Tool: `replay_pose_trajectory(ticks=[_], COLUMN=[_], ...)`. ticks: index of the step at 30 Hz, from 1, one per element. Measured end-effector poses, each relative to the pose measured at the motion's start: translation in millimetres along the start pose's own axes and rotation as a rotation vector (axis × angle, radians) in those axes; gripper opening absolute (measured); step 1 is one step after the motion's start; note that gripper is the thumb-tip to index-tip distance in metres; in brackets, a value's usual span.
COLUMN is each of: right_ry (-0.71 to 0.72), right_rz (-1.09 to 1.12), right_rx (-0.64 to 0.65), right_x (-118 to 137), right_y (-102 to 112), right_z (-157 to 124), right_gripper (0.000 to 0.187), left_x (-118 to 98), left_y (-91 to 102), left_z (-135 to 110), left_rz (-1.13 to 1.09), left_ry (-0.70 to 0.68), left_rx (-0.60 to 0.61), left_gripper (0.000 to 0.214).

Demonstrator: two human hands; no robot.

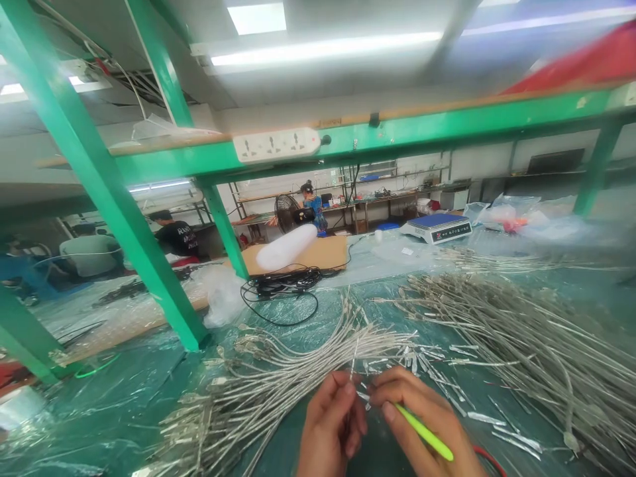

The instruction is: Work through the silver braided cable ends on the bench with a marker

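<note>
Both my hands are low in the middle of the view, close together over a green bench covered in clear plastic. My left hand (332,424) is closed, its fingertips pinching a thin silver cable end (354,361) that sticks up. My right hand (427,424) is closed round a slim lime-green tool (424,432) lying across the fingers, and its fingertips meet the left hand at the cable. A bundle of silver braided cables (278,371) fans out to the left of my hands.
A big heap of silver cables (521,324) fills the right of the bench. Cut foil scraps (447,377) lie beyond my hands. Green frame posts (124,218) rise at left. Farther back are coiled black wires (283,285), a cardboard sheet (322,253), a scale (437,227) and other seated people.
</note>
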State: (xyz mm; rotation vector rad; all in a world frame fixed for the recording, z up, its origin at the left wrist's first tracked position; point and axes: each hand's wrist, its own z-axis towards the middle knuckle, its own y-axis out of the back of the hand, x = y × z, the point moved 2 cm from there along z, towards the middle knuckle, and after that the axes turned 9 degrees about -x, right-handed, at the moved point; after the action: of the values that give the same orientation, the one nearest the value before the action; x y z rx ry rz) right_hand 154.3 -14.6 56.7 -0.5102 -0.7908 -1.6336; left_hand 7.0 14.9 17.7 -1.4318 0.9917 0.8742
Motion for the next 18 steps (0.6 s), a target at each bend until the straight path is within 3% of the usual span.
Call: replay_pose_trajectory(ticks=[7, 13, 18], right_ry=[0.041, 0.312, 0.199], right_rz=[-0.106, -0.166, -0.256], right_rx=[-0.125, 0.028, -0.122], right_x=[-8.5, -5.8, -8.6], right_y=[1.8, -8.7, 0.3], right_z=[-3.2, -9.2, -10.0], right_gripper=[0.023, 0.036, 0.031], left_x=[7.4, 0.5, 0.0], left_y=[-3.2, -4.1, -4.7], left_z=[-1.1, -6.0, -4.3], left_rz=[0.045, -0.021, 0.068], left_ry=[0.012, 0.009, -0.01], left_rx=[0.075, -0.033, 0.025], left_gripper=[0.029, 0.031, 0.027])
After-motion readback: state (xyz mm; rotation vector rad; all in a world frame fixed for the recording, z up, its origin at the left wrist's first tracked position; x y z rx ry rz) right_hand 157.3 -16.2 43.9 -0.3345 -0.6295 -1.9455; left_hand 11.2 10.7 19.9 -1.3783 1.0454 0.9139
